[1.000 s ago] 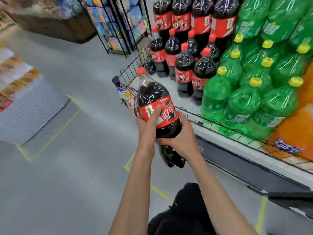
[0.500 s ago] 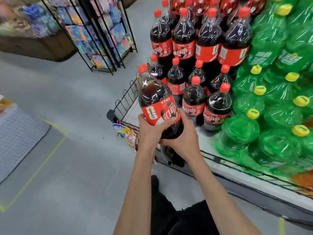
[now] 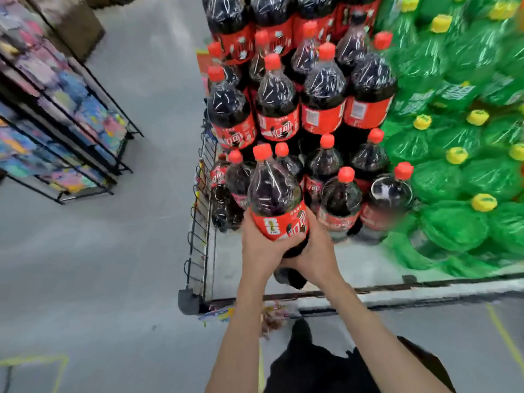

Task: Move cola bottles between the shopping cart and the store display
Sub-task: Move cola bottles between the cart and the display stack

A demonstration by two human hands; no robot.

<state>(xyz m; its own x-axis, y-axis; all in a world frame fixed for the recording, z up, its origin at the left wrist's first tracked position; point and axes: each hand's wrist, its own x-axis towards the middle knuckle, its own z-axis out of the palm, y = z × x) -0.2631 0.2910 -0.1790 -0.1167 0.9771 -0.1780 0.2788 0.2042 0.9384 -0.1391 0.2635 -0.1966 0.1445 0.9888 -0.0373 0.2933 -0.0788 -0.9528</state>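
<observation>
I hold a large cola bottle [image 3: 273, 194] with a red cap and red label upright in both hands. My left hand [image 3: 256, 251] grips its left lower side and my right hand [image 3: 317, 251] wraps its right lower side. The bottle hangs over the front left part of the store display [image 3: 425, 282], a low white platform with a black wire rail. Several more cola bottles [image 3: 323, 100] stand stacked in tiers right behind it. No shopping cart is in view.
Green soda bottles [image 3: 453, 180] with yellow caps fill the display's right side. A black wire rack [image 3: 71, 123] of colourful packets stands to the left across the grey aisle floor. Yellow floor lines mark the lower corners.
I have stepped closer and carried the bottle forward over the rail, so it now hangs above the display's front platform. Both hands keep the same grip.
</observation>
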